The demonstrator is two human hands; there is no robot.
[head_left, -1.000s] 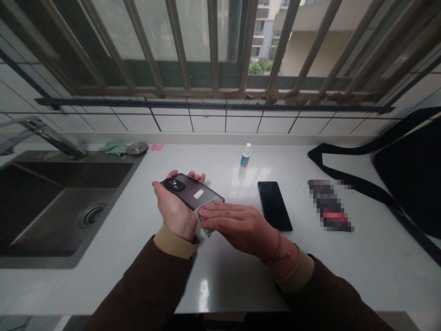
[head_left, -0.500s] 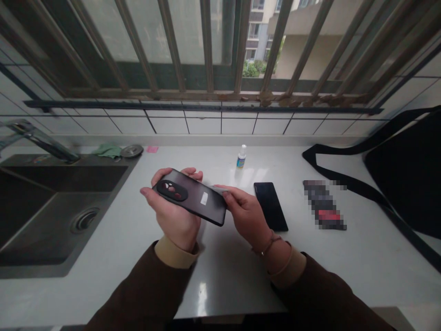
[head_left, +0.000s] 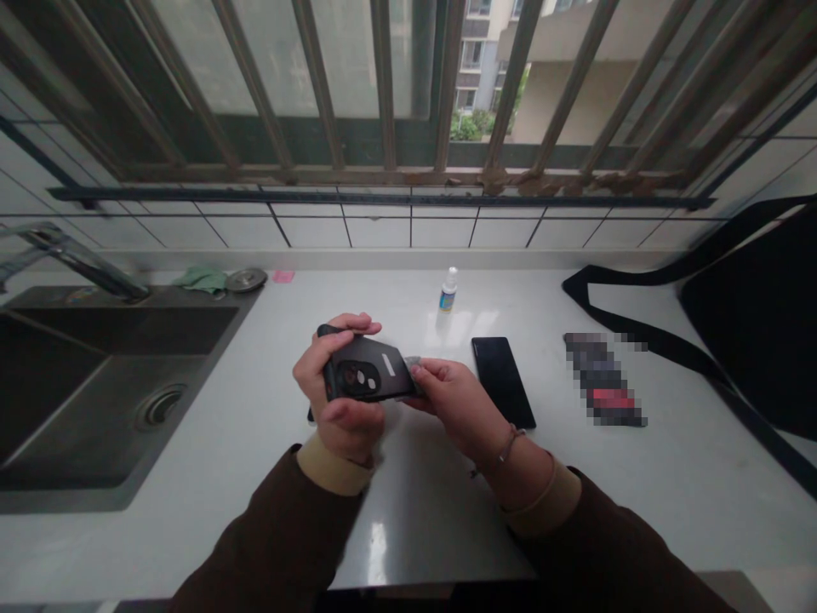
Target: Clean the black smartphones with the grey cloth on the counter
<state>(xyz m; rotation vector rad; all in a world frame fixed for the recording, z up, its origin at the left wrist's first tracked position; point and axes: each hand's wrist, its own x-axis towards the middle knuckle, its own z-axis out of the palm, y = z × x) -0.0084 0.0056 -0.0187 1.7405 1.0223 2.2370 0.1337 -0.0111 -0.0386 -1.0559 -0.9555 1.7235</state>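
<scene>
My left hand is closed around the camera end of a dark, see-through phone case, gripping its long edges. Skin shows through the camera holes, and a small white label sits on the back. At the case's other end, my right hand pinches a small grey cloth against the edge. The fingers of that hand are partly hidden behind the case. To its right, a black phone lies flat on the white counter.
A small white spray bottle stands behind my hands. On the left are a steel sink with a faucet, a green cloth and a drain strainer. A blurred-out item and a black bag with straps lie right.
The phone case has turned in my left hand, its camera end now tilted nearer to me and its far end pointing away. My right hand has stayed at its right end.
</scene>
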